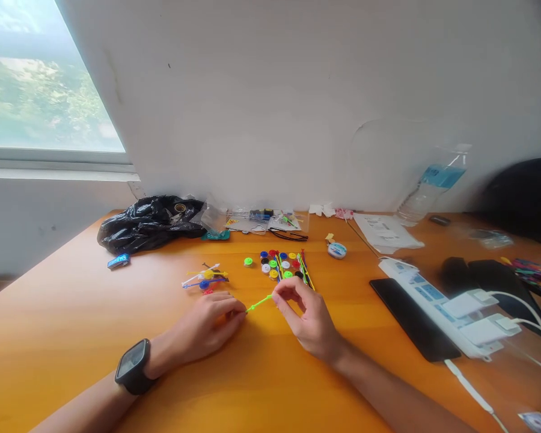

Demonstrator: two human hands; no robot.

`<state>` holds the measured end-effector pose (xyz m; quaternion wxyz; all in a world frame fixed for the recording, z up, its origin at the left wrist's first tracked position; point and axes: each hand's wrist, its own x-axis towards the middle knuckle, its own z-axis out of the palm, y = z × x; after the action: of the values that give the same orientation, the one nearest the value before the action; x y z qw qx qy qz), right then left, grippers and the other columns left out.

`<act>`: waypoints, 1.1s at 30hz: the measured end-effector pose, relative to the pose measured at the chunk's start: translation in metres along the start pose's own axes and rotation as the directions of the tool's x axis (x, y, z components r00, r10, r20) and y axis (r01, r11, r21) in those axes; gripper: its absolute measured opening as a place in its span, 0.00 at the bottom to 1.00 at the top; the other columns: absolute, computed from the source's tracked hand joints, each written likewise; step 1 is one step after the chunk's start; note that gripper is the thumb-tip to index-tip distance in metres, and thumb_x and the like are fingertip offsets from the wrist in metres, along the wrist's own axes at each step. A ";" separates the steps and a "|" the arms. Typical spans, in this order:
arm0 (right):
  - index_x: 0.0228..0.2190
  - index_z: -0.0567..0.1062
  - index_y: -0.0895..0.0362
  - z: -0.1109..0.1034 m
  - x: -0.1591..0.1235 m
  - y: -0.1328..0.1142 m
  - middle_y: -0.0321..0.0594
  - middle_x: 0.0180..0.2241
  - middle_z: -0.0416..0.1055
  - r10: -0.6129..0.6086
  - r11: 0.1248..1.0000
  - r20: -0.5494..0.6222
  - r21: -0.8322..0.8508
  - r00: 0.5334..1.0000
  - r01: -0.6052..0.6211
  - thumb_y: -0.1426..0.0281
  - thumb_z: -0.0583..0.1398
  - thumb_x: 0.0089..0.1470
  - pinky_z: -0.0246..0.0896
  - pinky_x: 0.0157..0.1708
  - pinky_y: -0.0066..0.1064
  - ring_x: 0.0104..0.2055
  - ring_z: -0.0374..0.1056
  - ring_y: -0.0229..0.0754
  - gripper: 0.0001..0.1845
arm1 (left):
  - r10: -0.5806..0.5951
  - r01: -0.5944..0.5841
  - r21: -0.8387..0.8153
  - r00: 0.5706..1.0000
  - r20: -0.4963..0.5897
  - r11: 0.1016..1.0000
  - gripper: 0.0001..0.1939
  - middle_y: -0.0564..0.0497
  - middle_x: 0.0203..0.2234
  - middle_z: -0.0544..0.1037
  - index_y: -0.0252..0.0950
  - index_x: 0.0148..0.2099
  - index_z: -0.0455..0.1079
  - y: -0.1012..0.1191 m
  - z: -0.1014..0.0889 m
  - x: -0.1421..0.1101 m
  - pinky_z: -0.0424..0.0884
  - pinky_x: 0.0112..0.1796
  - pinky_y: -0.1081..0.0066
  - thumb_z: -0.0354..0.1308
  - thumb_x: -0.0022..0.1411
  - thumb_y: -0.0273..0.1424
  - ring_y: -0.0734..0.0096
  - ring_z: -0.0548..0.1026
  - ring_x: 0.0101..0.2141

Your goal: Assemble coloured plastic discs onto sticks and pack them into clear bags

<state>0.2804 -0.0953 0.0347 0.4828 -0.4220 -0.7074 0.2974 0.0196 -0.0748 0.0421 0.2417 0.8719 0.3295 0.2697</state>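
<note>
A thin bright green plastic stick is stretched between my hands, low over the wooden table. My left hand pinches its lower left end, and my right hand pinches its upper right end. Just beyond my left hand lies a small pile of sticks fitted with round caps, among them a yellow stick and a blue stick. Past my right hand sit several coloured round caps, such as a white cap, beside a bundle of thin sticks. A single green cap lies apart from them.
At the back left is a black plastic bag, with a small blue box before it. On the right are a power strip with chargers, a black phone, a leaning water bottle and a round white container.
</note>
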 end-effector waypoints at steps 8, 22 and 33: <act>0.44 0.73 0.52 0.003 0.002 -0.006 0.40 0.41 0.74 0.076 0.990 0.069 0.111 0.995 -0.083 0.62 0.61 0.69 0.72 0.48 0.35 0.42 0.73 0.42 0.07 | -0.198 0.220 -0.348 0.975 0.098 0.911 0.15 0.50 0.31 0.80 0.36 0.41 0.78 -0.003 0.003 0.000 0.69 0.32 0.72 0.59 0.74 0.42 0.71 0.72 0.31; 0.46 0.81 0.53 0.011 -0.003 -0.014 0.40 0.44 0.80 0.076 0.975 0.295 0.180 0.953 -0.133 0.65 0.63 0.68 0.70 0.51 0.34 0.47 0.76 0.43 0.09 | -0.240 0.214 -0.499 0.971 0.013 0.840 0.15 0.49 0.28 0.82 0.34 0.36 0.81 0.003 0.008 0.001 0.71 0.33 0.73 0.69 0.66 0.42 0.71 0.75 0.30; 0.42 0.72 0.53 0.010 -0.009 -0.017 0.35 0.33 0.71 0.079 0.993 0.379 0.056 0.922 -0.108 0.63 0.52 0.75 0.63 0.37 0.30 0.33 0.67 0.38 0.11 | -0.099 0.081 -0.370 0.995 -0.031 0.926 0.12 0.49 0.33 0.82 0.36 0.47 0.79 0.015 0.008 -0.003 0.73 0.36 0.71 0.62 0.73 0.39 0.70 0.76 0.33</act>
<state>0.2674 -0.1114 0.0411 0.3394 -0.3718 -0.7540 0.4220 0.0292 -0.0882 0.0444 0.4046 0.7882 0.3188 0.3368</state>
